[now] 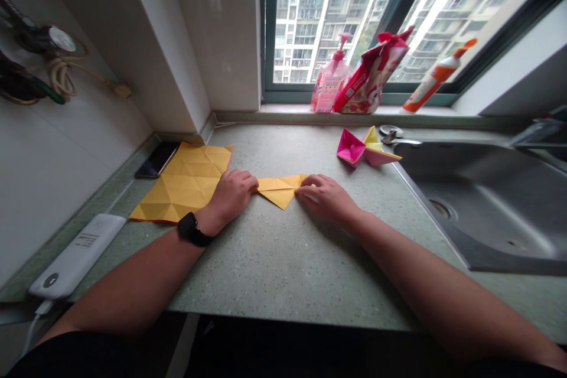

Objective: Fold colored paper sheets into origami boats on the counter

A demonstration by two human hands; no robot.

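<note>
A small folded yellow paper (pixel 279 190) lies flat on the speckled grey counter (pixel 283 266), shaped like a downward triangle. My left hand (pixel 233 194), with a black watch on its wrist, has its fingers curled and pinches the paper's left corner. My right hand (pixel 325 196) presses its fingertips together on the right corner. A larger creased yellow sheet (pixel 186 180) lies just left of my left hand, partly under it.
Two folded paper shapes, pink (pixel 351 147) and yellow-pink (pixel 376 150), sit by the steel sink (pixel 491 201). On the sill stand a pink pump bottle (pixel 328 80), a red bag (pixel 370 74) and an orange-capped bottle (pixel 436 77). A phone (pixel 157 159) and white power bank (pixel 77 257) lie at left.
</note>
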